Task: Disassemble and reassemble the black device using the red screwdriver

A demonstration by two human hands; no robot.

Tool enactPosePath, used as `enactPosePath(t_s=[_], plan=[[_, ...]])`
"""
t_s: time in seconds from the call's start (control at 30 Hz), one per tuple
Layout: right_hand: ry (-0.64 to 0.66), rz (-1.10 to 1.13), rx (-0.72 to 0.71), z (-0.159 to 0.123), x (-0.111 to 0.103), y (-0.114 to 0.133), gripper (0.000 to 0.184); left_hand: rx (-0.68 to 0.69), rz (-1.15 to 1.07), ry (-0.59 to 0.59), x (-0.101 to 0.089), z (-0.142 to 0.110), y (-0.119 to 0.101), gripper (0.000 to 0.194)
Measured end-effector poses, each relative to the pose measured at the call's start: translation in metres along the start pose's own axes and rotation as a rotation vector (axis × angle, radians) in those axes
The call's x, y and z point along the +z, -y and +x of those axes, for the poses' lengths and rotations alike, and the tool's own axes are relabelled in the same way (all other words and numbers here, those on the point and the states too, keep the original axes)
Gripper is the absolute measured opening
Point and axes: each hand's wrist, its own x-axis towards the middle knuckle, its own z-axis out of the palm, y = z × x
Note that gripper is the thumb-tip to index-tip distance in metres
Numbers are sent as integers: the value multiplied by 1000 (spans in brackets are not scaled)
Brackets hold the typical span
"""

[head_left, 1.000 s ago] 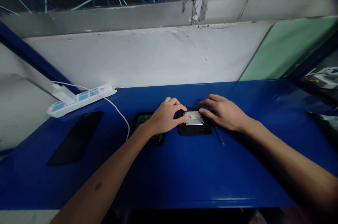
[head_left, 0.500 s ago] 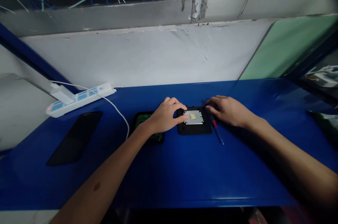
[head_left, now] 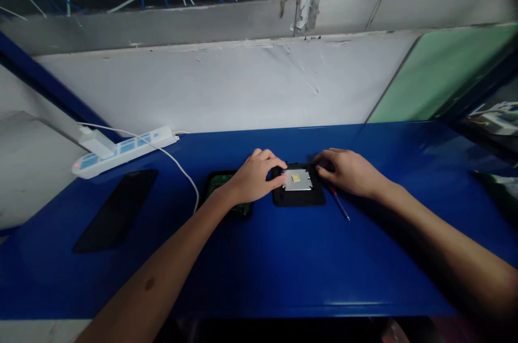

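Black casing half (head_left: 299, 200) lies flat on the blue table (head_left: 307, 262), a silver plate (head_left: 303, 185) on it. The left hand (head_left: 253, 178), thumb and forefinger apart, touches the casing's left side and partly hides a green circuit board (head_left: 220, 178). The right hand (head_left: 343, 170) wraps round a screwdriver (head_left: 341, 205). Further left lie a white cable (head_left: 179, 166), a power strip (head_left: 133, 153) and a dark flat panel (head_left: 117, 211).
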Motion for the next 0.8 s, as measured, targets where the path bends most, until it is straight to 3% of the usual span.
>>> enactPosePath(t_s=[0.1, 0.23, 0.4, 0.63, 0.8], plan=[[-48, 56, 35, 0, -2, 2, 22, 14, 56, -3, 0, -1, -4, 38], [-141, 124, 3, 1, 0, 1, 17, 23, 141, 23, 1, -3, -10, 60], [-40, -11, 15, -2, 1, 5, 23, 71, 201, 60, -2, -7, -13, 78], [48, -111, 55, -7, 0, 8, 29, 72, 209, 92, -6, -13, -18, 73], [52, -94, 12, -8, 0, 5, 26, 61, 141, 56, 0, -23, -20, 97]])
